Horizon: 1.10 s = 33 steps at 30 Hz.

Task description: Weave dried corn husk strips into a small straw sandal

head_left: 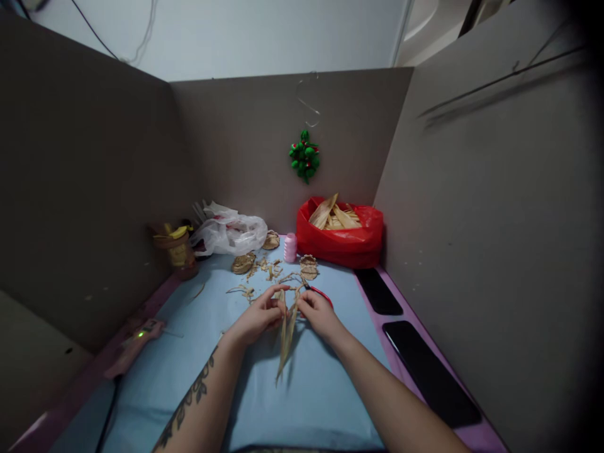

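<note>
Dried corn husk strips [285,343] hang down between my two hands over the blue table cover. My left hand [267,310] is closed on them from the left, its index finger stretched across the top. From the right, my right hand [317,308] pinches the husk near its upper end. Red-handled scissors [323,294] lie just behind my right hand, partly hidden by it. Beyond my hands sits a small woven husk piece [309,267], with a pink thread spool [290,248] behind it. Husk scraps [274,269] are scattered to the left of that piece.
A red bag [340,246] of husks stands at the back right, a white plastic bag [231,231] at the back left. Two black phones [380,291] lie along the right edge. A pink glue gun [136,346] with a lit green light rests at left. Grey panels enclose three sides.
</note>
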### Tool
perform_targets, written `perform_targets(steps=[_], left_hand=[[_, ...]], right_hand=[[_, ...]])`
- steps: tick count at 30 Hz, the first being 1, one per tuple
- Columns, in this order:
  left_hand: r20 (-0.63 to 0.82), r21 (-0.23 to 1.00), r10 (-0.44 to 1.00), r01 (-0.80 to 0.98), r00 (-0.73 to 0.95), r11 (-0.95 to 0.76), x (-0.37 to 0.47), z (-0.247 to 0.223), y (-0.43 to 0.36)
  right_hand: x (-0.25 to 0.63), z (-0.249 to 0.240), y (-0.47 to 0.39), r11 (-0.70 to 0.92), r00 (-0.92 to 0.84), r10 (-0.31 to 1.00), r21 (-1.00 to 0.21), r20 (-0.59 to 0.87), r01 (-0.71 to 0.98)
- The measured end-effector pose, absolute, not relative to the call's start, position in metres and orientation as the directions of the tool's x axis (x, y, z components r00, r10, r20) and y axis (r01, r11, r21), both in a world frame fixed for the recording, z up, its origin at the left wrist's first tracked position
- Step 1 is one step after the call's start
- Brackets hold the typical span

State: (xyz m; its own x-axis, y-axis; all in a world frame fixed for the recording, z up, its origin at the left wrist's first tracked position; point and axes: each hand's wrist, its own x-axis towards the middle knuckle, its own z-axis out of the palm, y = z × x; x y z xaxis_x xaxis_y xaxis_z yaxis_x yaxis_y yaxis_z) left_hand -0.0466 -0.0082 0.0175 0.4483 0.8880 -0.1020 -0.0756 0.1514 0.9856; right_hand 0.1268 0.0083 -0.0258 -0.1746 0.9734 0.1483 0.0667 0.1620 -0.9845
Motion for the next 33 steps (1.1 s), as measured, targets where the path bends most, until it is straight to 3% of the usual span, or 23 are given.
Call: perform_targets(steps=[5, 10, 18, 28, 33], left_hand=[[-0.130, 0.988, 0.939, -0.043, 0.319, 0.151, -0.043, 0.012, -0.003], [-0.070, 0.995, 0.959, -0.046, 0.273, 0.085, -0.042, 0.009, 0.001], [-0.038, 0.988, 0.918, -0.123, 0.395, 0.094, -0.042, 0.008, -0.002], [-0.032, 0.925, 0.919, -0.336, 0.392, 0.176, -0.047, 0.012, -0.003], [-0.016, 0.958, 0.891, -0.247, 0.453, 0.143, -0.047, 0.006, -0.002]], right_hand=[[0.127, -0.025, 0.008, 0.155, -0.168, 0.976, -0.983, 0.138, 0.095], [0.127, -0.024, 0.008, 0.144, -0.159, 0.979, -0.985, 0.127, 0.095], [0.128, -0.027, 0.009, 0.082, -0.129, 0.988, -0.997, 0.083, -0.013], [0.131, -0.023, 0.012, 0.026, -0.186, 0.980, -0.976, 0.067, -0.215], [0.129, -0.024, 0.010, 0.052, -0.227, 0.969, -0.976, 0.101, -0.212]])
